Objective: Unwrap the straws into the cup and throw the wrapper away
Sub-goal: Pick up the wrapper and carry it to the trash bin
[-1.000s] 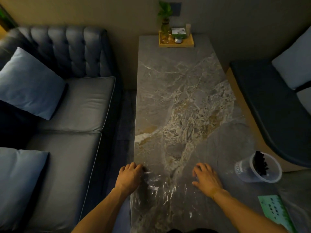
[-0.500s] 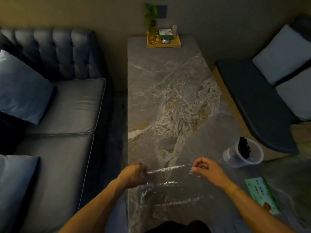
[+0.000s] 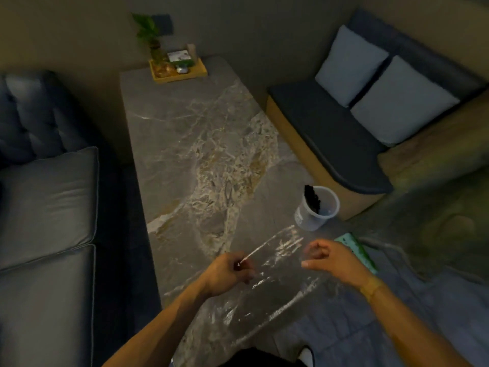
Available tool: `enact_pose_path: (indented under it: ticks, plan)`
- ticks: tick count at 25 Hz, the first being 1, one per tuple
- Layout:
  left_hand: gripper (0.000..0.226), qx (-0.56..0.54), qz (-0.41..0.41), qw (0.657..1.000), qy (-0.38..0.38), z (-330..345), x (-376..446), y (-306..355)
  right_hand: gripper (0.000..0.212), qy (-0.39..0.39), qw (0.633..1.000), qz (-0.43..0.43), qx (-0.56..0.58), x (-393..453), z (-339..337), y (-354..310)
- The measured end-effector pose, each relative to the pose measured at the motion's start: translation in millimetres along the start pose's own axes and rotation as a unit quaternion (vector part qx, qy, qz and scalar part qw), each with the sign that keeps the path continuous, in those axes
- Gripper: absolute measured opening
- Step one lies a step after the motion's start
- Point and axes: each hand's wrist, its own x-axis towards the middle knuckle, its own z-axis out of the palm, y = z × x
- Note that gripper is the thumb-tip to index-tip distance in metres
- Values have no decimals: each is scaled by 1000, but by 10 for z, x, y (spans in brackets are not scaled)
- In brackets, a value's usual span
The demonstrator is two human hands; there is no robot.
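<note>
A person's 2 hands hold a clear plastic wrapper (image 3: 275,263) stretched between them just above the near end of a marble counter (image 3: 201,144). The left hand (image 3: 227,274) is closed, pinching the wrapper's upper left edge between thumb and fingers. The right hand (image 3: 330,260) is curled at the opposite edge and appears to grip the film there, though the exact contact is hard to make out in the dim light.

The sheet hangs slack and wrinkled below the hands, catching glints of light, its lower part draping toward the person's lap. It looks nearly weightless, limp and slick, likely to fold, cling or slip if held loosely, so a firm pinch at an edge or corner, or gathering it into a ball, would seem the surest hold for carrying it off.

Beyond the right hand, a translucent cup (image 3: 317,207) stands near the counter's right edge with dark straws (image 3: 312,198) leaning inside it, suggesting the unwrapping is done and only disposal remains. No bin is visible. A green card (image 3: 356,247) lies just past the right hand.
</note>
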Motion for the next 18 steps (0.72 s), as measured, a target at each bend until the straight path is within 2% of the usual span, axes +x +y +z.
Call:
enact_pose_path:
  ticks: [2, 4, 6, 8, 13, 15, 18]
  plan:
    - [4, -35, 4, 999, 13, 149, 90, 102, 29, 27, 999, 41, 10, -241, -301, 250]
    - [4, -52, 18, 998, 17, 390, 197, 261, 31, 51, 987, 84, 129, -559, -495, 520]
    - [6, -58, 27, 998, 9, 676, 280, 422, 39, 57, 959, 120, 249, -859, -511, 744]
    - [5, -67, 18, 998, 1, 1057, 363, 634, 43, 61, 941, 128, 307, -1157, -522, 978]
    - [5, -93, 5, 995, 19, 2179, 483, 1161, 27, 123, 938, 89, 313, -1814, -772, 1586]
    - [8, -101, 6, 995, -2, 2574, 512, 1306, 23, 164, 933, 75, 312, -2038, -903, 1832]
    - [12, -92, 30, 994, -52, 3230, 569, 1542, 12, 266, 904, 82, 323, -2440, -1194, 2253]
